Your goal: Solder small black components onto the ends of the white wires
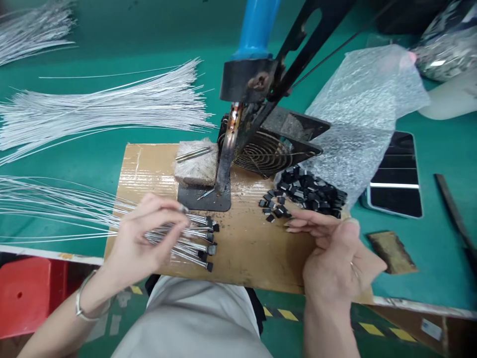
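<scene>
My left hand (145, 236) is closed in a loose pinch above a fan of thin white wires (126, 214). Whatever sits between its thumb and fingers is too small to make out. Just beyond its fingertips, several of those wires end in small black connectors (209, 237) lying on the cardboard (246, 263). My right hand (331, 253) is open, fingers stretched left along the near edge of a pile of loose black connectors (309, 189). Its palm holds nothing that I can see.
A soldering iron (231, 134) with a blue handle hangs from a stand over the cardboard, before a black fan (268, 149). A wrapped block (197, 166) carries metal tips. Around lie a wire bundle (104, 109), bubble wrap (357, 109), a phone (397, 174) and a sponge (393, 252).
</scene>
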The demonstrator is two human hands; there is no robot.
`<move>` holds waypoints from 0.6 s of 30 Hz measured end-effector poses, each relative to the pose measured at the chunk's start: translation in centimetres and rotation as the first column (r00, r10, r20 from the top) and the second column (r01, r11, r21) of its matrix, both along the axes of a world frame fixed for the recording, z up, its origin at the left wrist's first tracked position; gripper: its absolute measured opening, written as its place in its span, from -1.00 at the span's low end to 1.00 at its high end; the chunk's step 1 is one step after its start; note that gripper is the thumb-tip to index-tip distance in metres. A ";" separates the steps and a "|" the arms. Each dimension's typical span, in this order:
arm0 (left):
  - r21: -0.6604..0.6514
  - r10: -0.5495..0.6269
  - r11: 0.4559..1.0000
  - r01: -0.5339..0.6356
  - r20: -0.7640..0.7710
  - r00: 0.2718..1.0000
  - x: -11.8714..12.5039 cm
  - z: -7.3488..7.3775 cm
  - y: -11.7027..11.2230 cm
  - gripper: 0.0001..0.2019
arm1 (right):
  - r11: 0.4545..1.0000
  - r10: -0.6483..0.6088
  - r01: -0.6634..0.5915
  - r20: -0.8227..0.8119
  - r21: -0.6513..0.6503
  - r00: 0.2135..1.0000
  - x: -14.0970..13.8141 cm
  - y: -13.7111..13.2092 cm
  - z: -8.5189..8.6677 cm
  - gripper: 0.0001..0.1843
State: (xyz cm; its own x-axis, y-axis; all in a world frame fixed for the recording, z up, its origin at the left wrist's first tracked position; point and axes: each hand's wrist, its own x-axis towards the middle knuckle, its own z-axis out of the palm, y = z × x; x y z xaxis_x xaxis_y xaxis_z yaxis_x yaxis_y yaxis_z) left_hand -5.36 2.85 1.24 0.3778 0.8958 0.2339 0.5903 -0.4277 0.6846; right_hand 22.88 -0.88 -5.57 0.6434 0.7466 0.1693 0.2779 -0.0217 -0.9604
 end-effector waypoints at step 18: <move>0.410 0.185 0.894 0.181 -0.706 0.684 -7.9 -3.9 20.9 -0.71 | 0.989 -0.035 0.030 -0.035 -0.142 0.999 0.1 0.0 0.2 -0.43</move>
